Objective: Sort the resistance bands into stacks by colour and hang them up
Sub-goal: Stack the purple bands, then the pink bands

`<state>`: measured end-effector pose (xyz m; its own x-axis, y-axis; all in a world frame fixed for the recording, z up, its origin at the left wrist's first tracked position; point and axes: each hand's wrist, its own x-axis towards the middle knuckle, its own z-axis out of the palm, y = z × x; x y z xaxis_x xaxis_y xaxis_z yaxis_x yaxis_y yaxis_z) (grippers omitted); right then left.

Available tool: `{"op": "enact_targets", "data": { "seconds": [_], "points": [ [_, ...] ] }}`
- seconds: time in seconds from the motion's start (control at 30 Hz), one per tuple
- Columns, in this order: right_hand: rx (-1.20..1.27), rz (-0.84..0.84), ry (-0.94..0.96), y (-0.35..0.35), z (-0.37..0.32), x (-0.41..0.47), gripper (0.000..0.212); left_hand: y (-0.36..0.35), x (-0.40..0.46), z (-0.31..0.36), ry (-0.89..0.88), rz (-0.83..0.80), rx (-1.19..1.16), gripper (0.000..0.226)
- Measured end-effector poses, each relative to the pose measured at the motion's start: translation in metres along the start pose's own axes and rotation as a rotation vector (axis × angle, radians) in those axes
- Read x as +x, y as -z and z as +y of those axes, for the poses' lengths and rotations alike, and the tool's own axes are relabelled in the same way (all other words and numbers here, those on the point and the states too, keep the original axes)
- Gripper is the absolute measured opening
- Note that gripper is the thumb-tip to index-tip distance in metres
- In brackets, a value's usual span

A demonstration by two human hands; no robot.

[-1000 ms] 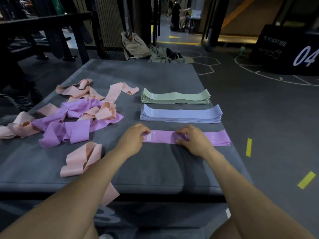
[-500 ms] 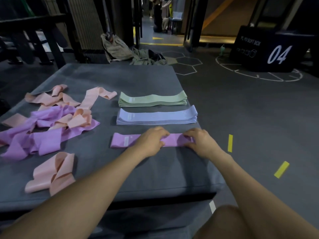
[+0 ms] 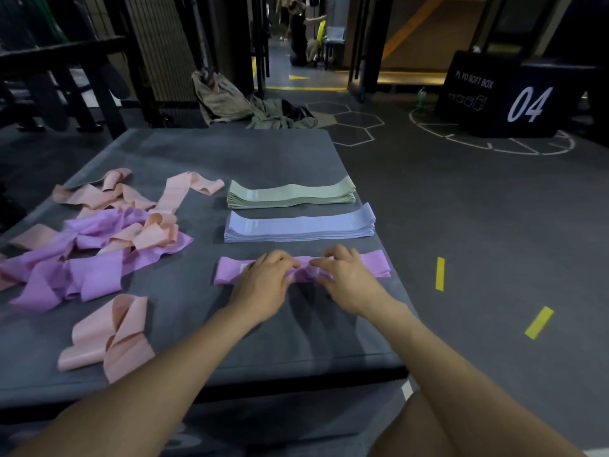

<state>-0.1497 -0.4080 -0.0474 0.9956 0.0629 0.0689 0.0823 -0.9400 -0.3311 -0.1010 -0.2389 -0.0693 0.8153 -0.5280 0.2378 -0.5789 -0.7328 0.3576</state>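
A purple band (image 3: 230, 273) lies flat along the near right of the grey mat (image 3: 184, 328). My left hand (image 3: 263, 283) and my right hand (image 3: 347, 280) meet over its middle, fingertips curled and pinching the fabric, which bunches up between them. Behind it sit a neat pale blue stack (image 3: 300, 227) and a pale green stack (image 3: 291, 192). On the left is a loose tangle of purple bands (image 3: 95, 273) mixed with peach bands (image 3: 155, 230). A folded peach band (image 3: 108, 338) lies alone near the front edge.
The mat's right edge runs just past the stacks, with dark floor and yellow tape marks (image 3: 440, 273) beyond. A black plyo box (image 3: 501, 97) marked 04 stands at the far right. A bag and clothes (image 3: 227, 97) lie behind the mat. Dark racks fill the far left.
My hands slid together from the band's ends to its middle, and the flat band now puckers between my fingertips. The camera view shifted left, then right.
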Motion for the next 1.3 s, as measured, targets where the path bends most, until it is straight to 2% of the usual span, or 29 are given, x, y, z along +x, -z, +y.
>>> {"op": "enact_targets", "data": {
  "seconds": [0.2,0.63,0.8,0.9,1.07,1.2,1.3],
  "points": [
    [-0.087,-0.130,-0.006,-0.009,-0.009,-0.008,0.037,0.015,-0.035,-0.034,0.077,-0.010,0.168,0.039],
    [-0.089,-0.075,-0.014,-0.006,-0.018,-0.008,0.036,0.026,-0.035,-0.051,0.135,-0.074,-0.059,0.036],
    [0.031,0.002,0.066,-0.011,-0.065,0.021,0.036,0.051,-0.038,-0.071,0.236,0.093,-0.184,0.032],
    [0.067,-0.027,0.172,-0.022,-0.106,0.047,0.034,0.073,-0.046,-0.092,0.301,0.167,-0.162,0.032],
    [0.107,-0.048,0.284,-0.044,-0.172,0.087,0.036,0.102,-0.075,-0.143,0.517,0.332,-0.126,0.032],
    [0.243,-0.094,0.260,-0.067,-0.223,0.110,0.033,0.111,-0.100,-0.175,0.735,0.398,-0.119,0.038],
    [0.303,-0.146,0.205,-0.094,-0.250,0.119,0.025,0.115,-0.114,-0.191,0.802,0.418,-0.167,0.038]
  ]
}}
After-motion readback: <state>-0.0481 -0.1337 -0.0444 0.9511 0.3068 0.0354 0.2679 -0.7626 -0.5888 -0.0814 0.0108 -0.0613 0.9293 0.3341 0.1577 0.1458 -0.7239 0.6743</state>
